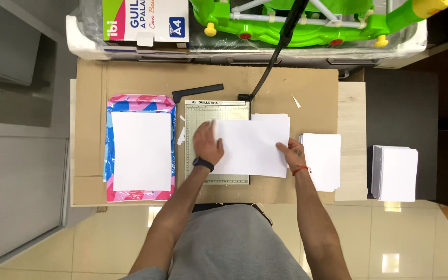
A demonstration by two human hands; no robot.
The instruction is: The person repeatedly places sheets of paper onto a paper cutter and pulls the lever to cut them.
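Head view: paper (141, 150) in wrapper (111, 155) (opened)

Paper stacks: four, perhaps (141, 150); paper cutter: one (199, 116); hands: two (207, 145).

White sheets (252, 148) lie over a pale green paper cutter (217, 111) with a black arm (278, 49). The tabletop (307, 85) is cardboard brown. A pink-and-blue patterned wrapper (141, 102) frames another white stack (141, 150). Above sits a bright green toy (307, 23) with yellow and red knobs.
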